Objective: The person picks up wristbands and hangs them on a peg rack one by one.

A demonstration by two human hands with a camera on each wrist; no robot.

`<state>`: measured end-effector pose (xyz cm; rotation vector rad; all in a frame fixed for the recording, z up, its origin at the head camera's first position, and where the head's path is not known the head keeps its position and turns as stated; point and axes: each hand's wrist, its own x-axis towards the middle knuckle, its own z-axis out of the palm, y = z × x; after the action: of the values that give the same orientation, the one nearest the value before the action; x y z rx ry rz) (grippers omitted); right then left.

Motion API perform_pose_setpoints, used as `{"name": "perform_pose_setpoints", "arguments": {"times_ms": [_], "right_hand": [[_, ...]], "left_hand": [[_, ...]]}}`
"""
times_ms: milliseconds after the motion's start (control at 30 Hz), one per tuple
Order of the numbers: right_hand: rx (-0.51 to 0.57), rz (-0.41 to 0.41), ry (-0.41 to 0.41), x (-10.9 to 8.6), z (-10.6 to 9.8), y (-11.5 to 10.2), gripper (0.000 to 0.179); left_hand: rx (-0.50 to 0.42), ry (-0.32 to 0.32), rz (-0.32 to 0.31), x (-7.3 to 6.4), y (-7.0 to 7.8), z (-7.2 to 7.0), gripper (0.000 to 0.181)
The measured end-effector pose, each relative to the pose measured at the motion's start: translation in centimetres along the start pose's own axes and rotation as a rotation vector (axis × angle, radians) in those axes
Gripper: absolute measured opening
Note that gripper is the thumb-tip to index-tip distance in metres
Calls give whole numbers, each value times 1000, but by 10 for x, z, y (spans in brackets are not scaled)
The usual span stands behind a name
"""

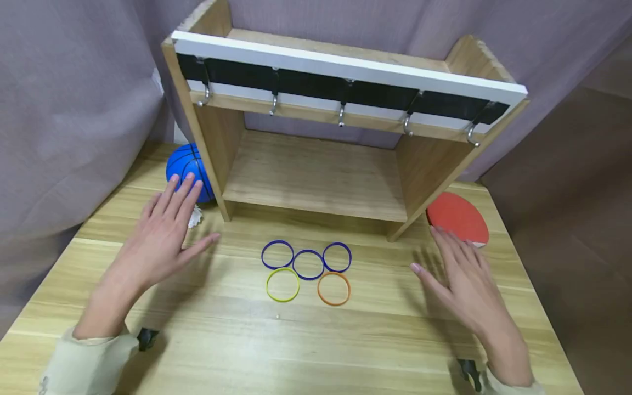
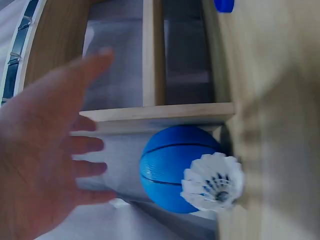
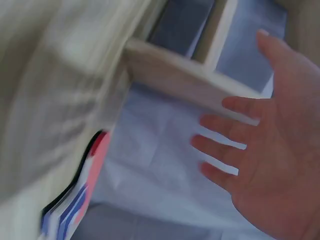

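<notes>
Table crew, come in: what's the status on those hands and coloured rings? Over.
Left hand and right hand above the table, holding nothing. Five rings lying flat, two rows. Nothing covering them.

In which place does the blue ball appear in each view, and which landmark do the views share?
Head: the blue ball is left of centre, beside the wooden shelf, partly covered by fingers of the left hand.
Left wrist: below the middle, partly hidden by the white shuttlecock.
Right wrist: not in this picture.
Shared landmark: the wooden shelf, visible in all three views.
</notes>
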<state>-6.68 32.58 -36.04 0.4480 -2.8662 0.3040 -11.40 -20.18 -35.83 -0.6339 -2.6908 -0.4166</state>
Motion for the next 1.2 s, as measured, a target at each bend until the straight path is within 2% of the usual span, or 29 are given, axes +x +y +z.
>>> {"name": "perform_pose_setpoints", "arguments": {"times_ms": [67,133,233,333,433,533,633,900,1033,1200], "right_hand": [[19,-41,10,8,-1,-10,76],[26,-93,12,19,0,-21,65],[47,-162,-27,36,4,-39,50],[82,-197,-114,51,10,-56,44],[152,-190,-221,60,16,-70,44],[223,-167,-310,65,21,-80,47],[264,-155,-351,69,25,-87,47],[284,-110,-350,74,35,-86,40],[267,-75,-293,77,44,-82,33],[172,10,-220,82,66,-79,16]], "left_hand": [[-78,113,9,13,-1,-5,89],[-210,232,-18,28,0,-8,79],[-439,381,-125,46,3,-8,63],[-600,469,-251,59,6,-7,53],[-665,496,-330,67,8,-4,52],[-675,503,-357,73,10,-3,50],[-657,513,-366,76,12,-2,43],[-642,542,-362,79,14,-4,38],[-642,547,-366,80,12,-3,38],[-648,554,-371,80,14,-2,37]]}}
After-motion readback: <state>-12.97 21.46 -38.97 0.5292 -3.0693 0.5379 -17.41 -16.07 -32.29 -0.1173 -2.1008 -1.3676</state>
